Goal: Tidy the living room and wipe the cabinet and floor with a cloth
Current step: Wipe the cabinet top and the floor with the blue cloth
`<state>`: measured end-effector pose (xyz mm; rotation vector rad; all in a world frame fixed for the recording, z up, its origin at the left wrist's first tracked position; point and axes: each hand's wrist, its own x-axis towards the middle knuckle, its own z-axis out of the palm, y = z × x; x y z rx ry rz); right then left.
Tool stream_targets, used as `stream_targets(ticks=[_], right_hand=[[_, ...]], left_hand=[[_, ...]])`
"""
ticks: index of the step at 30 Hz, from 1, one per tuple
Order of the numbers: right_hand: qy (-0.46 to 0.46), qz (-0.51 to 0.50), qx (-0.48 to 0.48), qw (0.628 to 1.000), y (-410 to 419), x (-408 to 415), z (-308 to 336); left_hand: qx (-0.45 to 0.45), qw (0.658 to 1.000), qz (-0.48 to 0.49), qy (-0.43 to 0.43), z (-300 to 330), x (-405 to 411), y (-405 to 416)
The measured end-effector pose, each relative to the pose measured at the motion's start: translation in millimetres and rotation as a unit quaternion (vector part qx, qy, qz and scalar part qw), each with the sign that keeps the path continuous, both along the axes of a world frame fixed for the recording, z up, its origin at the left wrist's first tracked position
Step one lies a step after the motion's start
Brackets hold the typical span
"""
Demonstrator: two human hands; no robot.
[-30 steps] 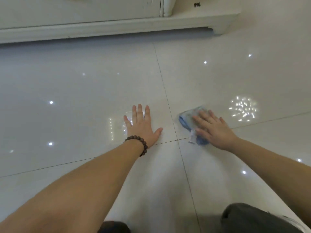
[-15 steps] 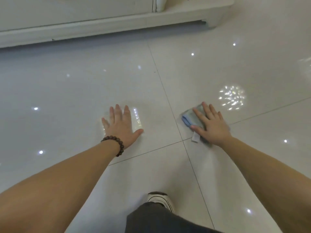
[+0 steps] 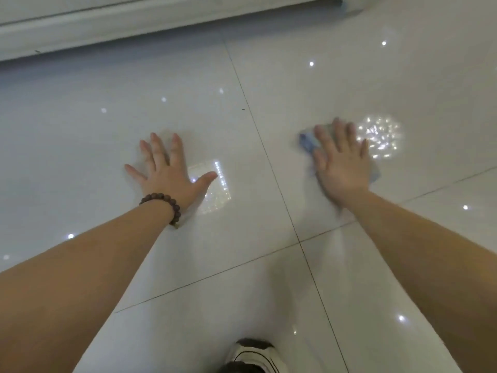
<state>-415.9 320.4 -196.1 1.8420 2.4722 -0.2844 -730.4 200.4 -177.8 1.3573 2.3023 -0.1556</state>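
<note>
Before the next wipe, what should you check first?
1. Blue cloth under the right hand: ok, fingers flat on it.
2. Left hand braced flat on the floor: ok.
3. Cloth spread out fully: cannot tell, the hand covers most of it and the picture is blurred.
4. Room ahead toward the cabinet base: ok, bare tile between.
5. Shoe clear of the wiping path: ok, it sits behind both hands.
6. Tile already clean: cannot tell, only light glints show.
</note>
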Motion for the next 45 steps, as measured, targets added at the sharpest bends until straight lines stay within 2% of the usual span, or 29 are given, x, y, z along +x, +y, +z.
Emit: stream_targets(ticks=[1,2,3,4,6,8,9,10,11,12,14,16,19,22,25,27,29,31,32,33,34,36,37,39,40,41,42,43,45], right_hand=[[0.017,-0.143,-0.02,0.989,28,6,4],[0.03,-0.228,-0.023,0.973,36,3,7],[0.022,-0.245,-0.013,0.969,26,-11,8],[0.009,-0.196,0.018,0.98,5,-29,3],[0.034,0.041,0.054,0.997,-63,-72,-4],[0.038,0.314,0.041,0.948,-98,-83,-5],[0.037,0.403,0.025,0.914,-77,-81,-3],[0.035,0.431,0.041,0.901,-44,-83,-6],[0.035,0.401,0.058,0.914,-9,-92,-9],[0.038,0.321,0.06,0.944,27,-106,-8],[0.046,0.1,0.018,0.994,85,-145,-4],[0.062,-0.007,-0.004,0.998,89,-175,0],[0.073,0.082,0.05,0.993,11,-160,-4],[0.073,0.213,0.039,0.974,-68,-127,-2],[0.062,0.269,0.032,0.961,16,-149,-3],[0.042,0.199,0.017,0.979,104,-188,2],[0.052,0.046,-0.008,0.998,165,-222,4],[0.045,-0.004,-0.019,0.999,139,-253,6],[0.045,0.06,-0.013,0.997,105,-258,5],[0.05,0.179,-0.003,0.983,68,-250,3],[0.057,0.296,0.004,0.953,36,-231,0],[0.04,0.404,0.018,0.914,31,-179,-2],[0.027,0.372,0.04,0.927,58,-157,-6],[0.024,0.14,0.039,0.989,122,-137,-3],[0.044,-0.02,0.027,0.998,146,-142,1],[0.047,-0.129,0.0,0.99,156,-162,5],[0.055,-0.16,-0.008,0.986,150,-192,8],[0.054,-0.106,-0.007,0.993,135,-223,8],[0.048,0.151,-0.026,0.987,84,-266,6]], left_hand=[[-0.013,1.0,-0.002,0.0,-1,-3,3],[-0.032,0.999,-0.006,-0.003,0,-5,6],[-0.054,0.998,-0.007,-0.013,2,-8,8],[-0.074,0.997,-0.008,-0.025,5,-9,9],[-0.11,0.993,-0.018,-0.037,10,-12,13],[-0.137,0.989,-0.026,-0.043,14,-13,14],[-0.143,0.988,-0.028,-0.043,14,-13,15],[-0.147,0.988,-0.028,-0.043,14,-13,16],[-0.151,0.987,-0.025,-0.044,15,-12,16],[-0.155,0.986,-0.024,-0.047,16,-12,16],[-0.158,0.986,-0.026,-0.045,14,-13,18],[-0.165,0.985,-0.025,-0.054,15,-13,19],[-0.169,0.983,-0.024,-0.062,17,-14,20],[-0.163,0.984,-0.018,-0.064,16,-15,20],[-0.167,0.983,-0.018,-0.068,16,-15,19],[-0.166,0.984,-0.014,-0.069,13,-15,18],[-0.166,0.984,-0.013,-0.068,12,-14,18],[-0.166,0.983,-0.011,-0.073,13,-14,17],[-0.164,0.983,-0.011,-0.077,13,-14,17],[-0.163,0.983,-0.013,-0.082,13,-14,17],[-0.164,0.983,-0.017,-0.084,13,-14,17],[-0.164,0.983,-0.025,-0.08,13,-15,17],[-0.167,0.982,-0.025,-0.079,14,-15,17],[-0.166,0.983,-0.023,-0.078,13,-13,16],[-0.163,0.983,-0.022,-0.075,12,-13,16],[-0.161,0.984,-0.021,-0.071,11,-12,16],[-0.159,0.985,-0.019,-0.068,12,-12,16],[-0.156,0.985,-0.016,-0.067,11,-11,16],[-0.152,0.986,-0.011,-0.068,12,-11,16]])
